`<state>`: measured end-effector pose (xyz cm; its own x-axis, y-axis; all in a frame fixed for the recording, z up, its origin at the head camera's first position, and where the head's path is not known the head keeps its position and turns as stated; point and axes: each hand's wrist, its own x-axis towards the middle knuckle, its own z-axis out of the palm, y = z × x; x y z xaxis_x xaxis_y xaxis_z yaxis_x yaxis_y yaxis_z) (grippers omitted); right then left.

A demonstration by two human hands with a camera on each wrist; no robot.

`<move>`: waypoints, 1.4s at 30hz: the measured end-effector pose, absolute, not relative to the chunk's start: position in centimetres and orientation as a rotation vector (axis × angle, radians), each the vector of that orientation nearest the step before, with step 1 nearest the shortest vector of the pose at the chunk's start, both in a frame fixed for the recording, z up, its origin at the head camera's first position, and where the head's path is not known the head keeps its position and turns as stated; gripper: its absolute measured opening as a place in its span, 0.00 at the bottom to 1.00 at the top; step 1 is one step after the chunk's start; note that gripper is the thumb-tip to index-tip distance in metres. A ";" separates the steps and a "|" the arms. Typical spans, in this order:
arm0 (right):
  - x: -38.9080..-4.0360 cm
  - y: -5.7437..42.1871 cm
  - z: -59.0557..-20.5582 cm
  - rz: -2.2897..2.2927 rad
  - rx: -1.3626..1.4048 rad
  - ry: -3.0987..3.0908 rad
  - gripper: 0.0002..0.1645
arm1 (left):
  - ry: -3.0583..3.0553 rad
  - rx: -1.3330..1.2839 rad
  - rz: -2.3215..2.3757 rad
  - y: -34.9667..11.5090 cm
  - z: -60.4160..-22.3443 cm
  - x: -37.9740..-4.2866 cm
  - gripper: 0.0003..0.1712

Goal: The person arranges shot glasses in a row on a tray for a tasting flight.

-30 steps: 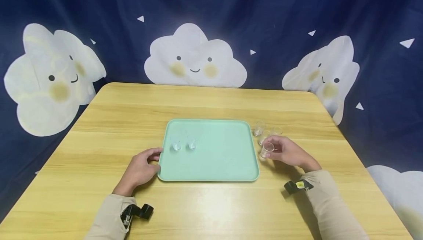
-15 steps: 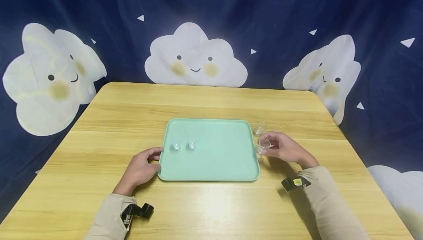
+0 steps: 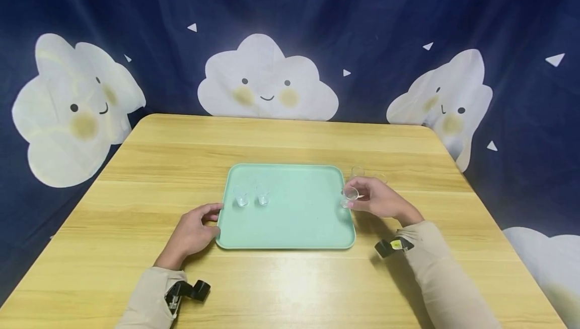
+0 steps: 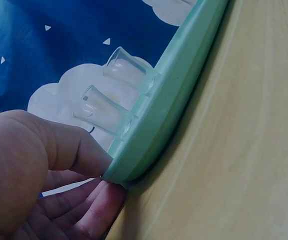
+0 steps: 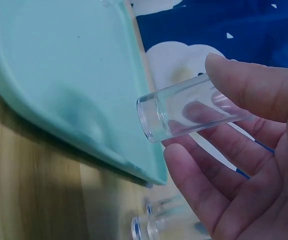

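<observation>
At right edge of tray (image 3: 294, 225), right hand (image 3: 378, 199) pinches glass (image 5: 171, 111) between fingers; left hand (image 3: 192, 231) pinches rim (image 4: 131, 167). Likely carrying step; next calls for steady lowering, clear of 2 standing glasses (image 3: 263, 198).

In the head view, we are losing the lower parts of two clear glasses (image 3: 357, 171) behind the right hand (image 3: 375, 199); in the left wrist view, the top edge is cropping the green tray (image 4: 176, 70).
</observation>
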<state>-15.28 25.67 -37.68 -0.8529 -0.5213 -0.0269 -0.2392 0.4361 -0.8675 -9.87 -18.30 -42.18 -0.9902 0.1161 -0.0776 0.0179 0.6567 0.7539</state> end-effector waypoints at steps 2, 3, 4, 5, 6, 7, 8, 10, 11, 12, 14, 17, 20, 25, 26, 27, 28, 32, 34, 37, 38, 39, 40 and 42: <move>-15.4 25.3 -37.7 -1.372 -0.664 2.402 0.19 | 2.749 0.110 1.251 -18.3 -42.2 -9.8 0.33; -15.5 25.1 -37.7 -1.371 -0.666 2.401 0.19 | 2.749 0.110 1.253 -18.3 -42.2 -9.8 0.33; -15.5 24.9 -37.7 -1.369 -0.670 2.401 0.20 | 2.748 0.110 1.256 -18.3 -42.2 -9.8 0.33; -15.6 24.7 -37.7 -1.365 -0.673 2.403 0.20 | 2.747 0.110 1.258 -18.3 -42.2 -9.8 0.33; -15.6 24.5 -37.7 -1.359 -0.675 2.407 0.20 | 2.748 0.110 1.257 -18.3 -42.2 -9.8 0.33; -15.7 24.3 -37.7 -1.358 -0.676 2.407 0.20 | 2.747 0.109 1.259 -18.3 -42.2 -9.8 0.33; -15.8 24.1 -37.7 -1.357 -0.676 2.405 0.20 | 2.746 0.108 1.261 -18.2 -42.2 -9.8 0.33; -16.0 23.7 -37.6 -1.365 -0.671 2.394 0.20 | 2.746 0.106 1.263 -18.2 -42.2 -9.8 0.33; -16.1 23.5 -37.7 -1.369 -0.666 2.388 0.20 | 2.747 0.107 1.261 -18.2 -42.2 -9.8 0.33; -16.2 23.3 -37.7 -1.374 -0.664 2.382 0.20 | 2.749 0.106 1.259 -18.2 -42.2 -9.8 0.33; -16.4 22.9 -37.8 -1.381 -0.665 2.374 0.20 | 2.751 0.104 1.256 -18.2 -42.2 -9.8 0.33; -16.6 22.3 -37.8 -1.380 -0.677 2.373 0.20 | 2.752 0.103 1.252 -18.2 -42.2 -9.7 0.33; -16.7 21.8 -37.9 -1.382 -0.696 2.371 0.20 | 2.755 0.104 1.256 -18.2 -42.2 -9.7 0.33; -17.0 21.0 -38.1 -1.401 -0.712 2.353 0.20 | 2.761 0.107 1.256 -18.2 -42.2 -9.8 0.33; -17.0 20.8 -38.1 -1.404 -0.714 2.349 0.19 | 2.760 0.106 1.255 -18.2 -42.2 -9.8 0.33; -17.0 20.7 -38.1 -1.404 -0.713 2.347 0.19 | 2.758 0.106 1.255 -18.2 -42.2 -9.8 0.33; -17.1 20.5 -38.1 -1.405 -0.717 2.347 0.19 | 2.759 0.107 1.254 -18.2 -42.2 -9.8 0.33; -17.2 19.8 -38.0 -1.419 -0.717 2.351 0.19 | 2.762 0.107 1.259 -18.1 -42.1 -9.9 0.33; -17.2 19.5 -38.2 -1.426 -0.714 2.354 0.19 | 2.759 0.099 1.258 -18.1 -42.1 -9.8 0.33; -17.1 19.0 -38.5 -1.431 -0.713 2.336 0.19 | 2.747 0.085 1.245 -18.2 -42.1 -9.5 0.33; -17.1 18.8 -38.6 -1.435 -0.715 2.330 0.19 | 2.744 0.081 1.241 -18.2 -42.2 -9.4 0.33; -17.1 18.7 -38.7 -1.439 -0.723 2.322 0.19 | 2.741 0.080 1.239 -18.2 -42.1 -9.4 0.33; -17.3 18.5 -38.9 -1.444 -0.736 2.316 0.18 | 2.737 0.078 1.241 -18.2 -42.1 -9.3 0.33; -17.5 18.2 -38.8 -1.477 -0.748 2.310 0.18 | 2.743 0.088 1.257 -18.1 -42.0 -9.5 0.33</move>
